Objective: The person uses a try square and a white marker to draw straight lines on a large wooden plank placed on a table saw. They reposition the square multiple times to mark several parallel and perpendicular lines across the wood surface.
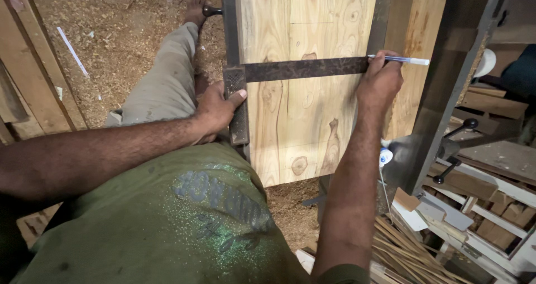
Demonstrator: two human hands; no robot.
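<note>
The left hand (215,112) pressed the stock of the steel try square (301,70) against the left edge of the wooden panel (304,111), fingers wrapped, thumb flat. The right hand (381,82) pinched a pen (403,60) at the blade's far end, near the panel's right edge.

Sawdust-covered floor (117,33), wood offcuts (407,250) piled right.
</note>
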